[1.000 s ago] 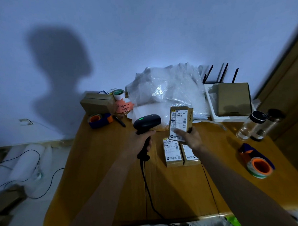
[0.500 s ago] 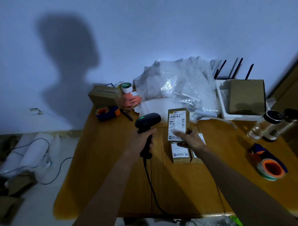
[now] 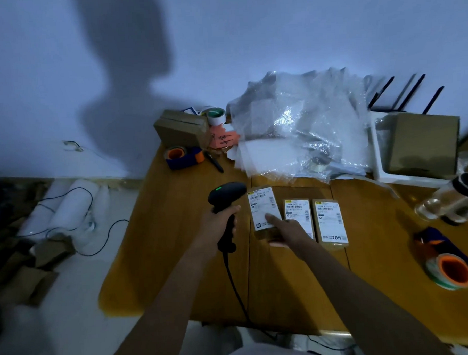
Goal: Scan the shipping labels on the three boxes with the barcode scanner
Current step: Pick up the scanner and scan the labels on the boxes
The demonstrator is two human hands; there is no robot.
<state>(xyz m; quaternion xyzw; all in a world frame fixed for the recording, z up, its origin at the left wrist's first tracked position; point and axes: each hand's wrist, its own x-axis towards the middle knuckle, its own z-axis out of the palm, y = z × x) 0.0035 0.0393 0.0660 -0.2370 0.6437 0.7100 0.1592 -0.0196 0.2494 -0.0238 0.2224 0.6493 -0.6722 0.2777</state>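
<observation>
Three small brown boxes with white shipping labels lie in a row on the wooden table [image 3: 177, 260]. The left box [image 3: 261, 205] is under my right hand [image 3: 286, 230], whose fingers grip its near end and rest on its label. The middle box [image 3: 297, 210] and the right box [image 3: 330, 221] lie flat just to the right, labels up. My left hand [image 3: 218, 223] grips the handle of the black barcode scanner [image 3: 227, 195], which shows a green light and sits just left of the left box. Its cable runs down off the table's near edge.
Bubble wrap [image 3: 300, 126] is piled at the back. Behind it stand a white tray with a cardboard box [image 3: 421, 142] and a router. A cardboard box [image 3: 181, 127], tape dispenser [image 3: 182, 156] and pen sit back left. Two bottles [image 3: 448, 198] and tape rolls [image 3: 451, 271] are at the right.
My right hand has brought the held box down from upright in front of the scanner to lie at the left of the row. The camera view shifted left.
</observation>
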